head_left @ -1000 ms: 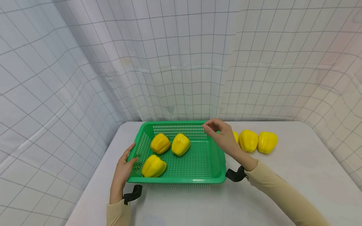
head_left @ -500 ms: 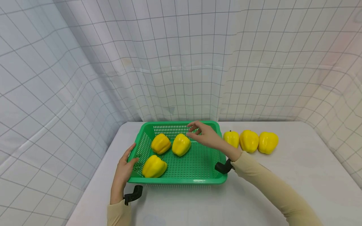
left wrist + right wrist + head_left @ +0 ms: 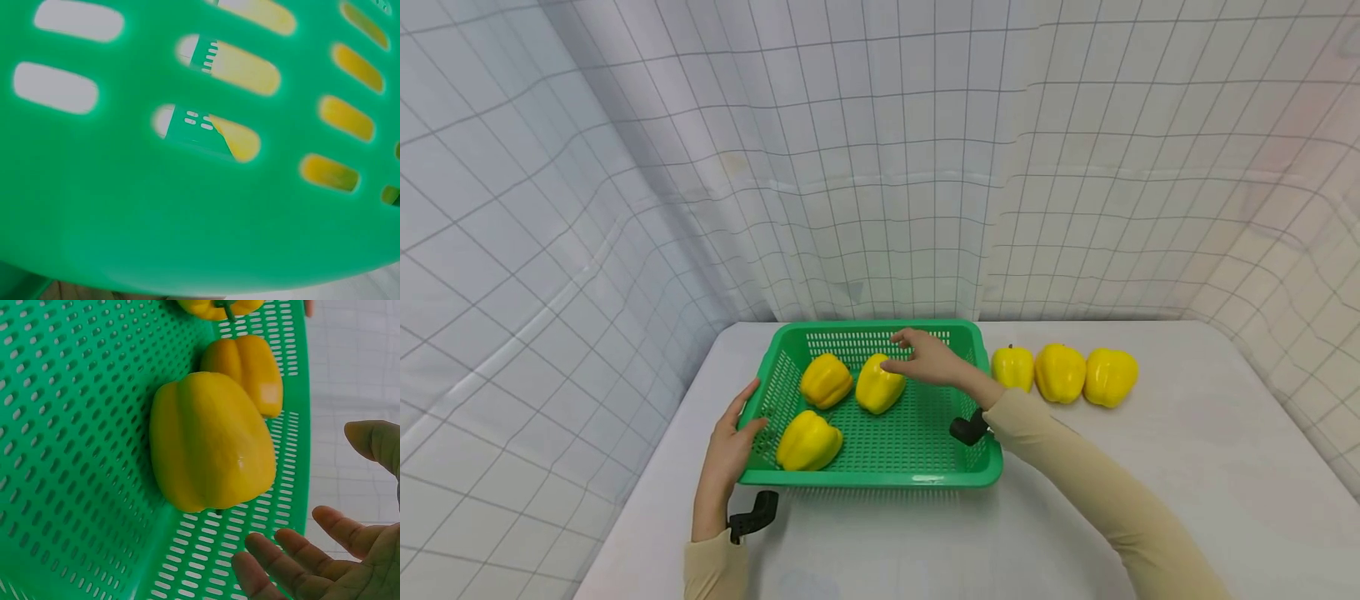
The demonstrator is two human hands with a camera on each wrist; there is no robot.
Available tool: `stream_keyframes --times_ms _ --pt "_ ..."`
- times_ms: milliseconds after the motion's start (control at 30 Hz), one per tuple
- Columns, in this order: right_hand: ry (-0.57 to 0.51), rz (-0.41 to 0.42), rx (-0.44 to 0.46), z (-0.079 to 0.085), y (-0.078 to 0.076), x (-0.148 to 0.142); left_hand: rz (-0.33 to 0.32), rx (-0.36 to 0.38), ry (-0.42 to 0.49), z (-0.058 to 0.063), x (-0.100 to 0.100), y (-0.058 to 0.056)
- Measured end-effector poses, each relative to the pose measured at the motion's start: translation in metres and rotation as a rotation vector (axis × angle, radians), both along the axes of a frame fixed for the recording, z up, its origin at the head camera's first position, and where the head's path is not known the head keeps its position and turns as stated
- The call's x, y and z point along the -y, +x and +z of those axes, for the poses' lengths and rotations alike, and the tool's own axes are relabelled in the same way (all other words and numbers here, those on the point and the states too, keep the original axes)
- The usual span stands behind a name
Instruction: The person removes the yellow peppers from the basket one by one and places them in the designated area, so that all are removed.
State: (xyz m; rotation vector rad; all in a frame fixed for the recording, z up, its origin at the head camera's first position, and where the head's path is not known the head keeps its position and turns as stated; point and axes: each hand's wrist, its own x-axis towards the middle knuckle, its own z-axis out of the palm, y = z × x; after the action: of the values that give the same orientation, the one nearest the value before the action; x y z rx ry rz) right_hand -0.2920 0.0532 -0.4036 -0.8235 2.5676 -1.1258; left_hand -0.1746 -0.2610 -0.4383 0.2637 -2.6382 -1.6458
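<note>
Three yellow bell peppers lie in a green plastic basket [image 3: 868, 478]: one at front left [image 3: 808, 442], one at back left [image 3: 826, 382], and a third pepper [image 3: 878, 390] nearer the middle. My left hand [image 3: 727, 446] holds the basket's left rim, thumb over the inner side; the left wrist view is filled by the slotted wall [image 3: 125, 206]. My right hand [image 3: 929, 360] reaches in over the back of the basket. Its fingers are spread and bent loosely beside the middle pepper [image 3: 212, 444]; the right wrist view shows a gap between them, with nothing in the hand.
To the right of the basket, three more yellow peppers sit in a row on the white table [image 3: 1187, 467]: a left one [image 3: 1012, 368], a middle one [image 3: 1060, 373] and a right one [image 3: 1110, 377]. A white gridded curtain [image 3: 895, 167] encloses the back and sides.
My right hand has moved left from above the basket's right rim to beside the middle pepper, and its fingers have spread. The left hand, basket and peppers look the same.
</note>
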Motion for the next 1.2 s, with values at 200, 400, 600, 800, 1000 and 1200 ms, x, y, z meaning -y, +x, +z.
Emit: stream_keyframes --times_ms 200,400,600,800,1000,1200 --pt "0.07 -0.023 0.021 -0.009 -0.007 0.009 -0.006 -0.006 0.0 0.001 0.0 -0.002" --pt "0.121 -0.064 0.051 -0.016 -0.009 0.018 -0.003 -0.009 -0.003 0.001 -0.001 -0.002" --pt "0.144 -0.1 0.108 -0.019 -0.01 0.027 -0.001 -0.007 -0.005 0.0 0.0 -0.002" --pt "0.165 -0.116 0.127 -0.023 -0.01 0.034 -0.008 0.0 0.0 0.0 0.0 0.0" --pt "0.178 -0.112 0.112 -0.025 -0.01 0.036 -0.009 0.005 0.002 0.002 0.0 0.001" --pt "0.216 -0.109 0.126 -0.026 -0.008 0.035 -0.007 0.008 -0.005 0.002 -0.001 0.002"
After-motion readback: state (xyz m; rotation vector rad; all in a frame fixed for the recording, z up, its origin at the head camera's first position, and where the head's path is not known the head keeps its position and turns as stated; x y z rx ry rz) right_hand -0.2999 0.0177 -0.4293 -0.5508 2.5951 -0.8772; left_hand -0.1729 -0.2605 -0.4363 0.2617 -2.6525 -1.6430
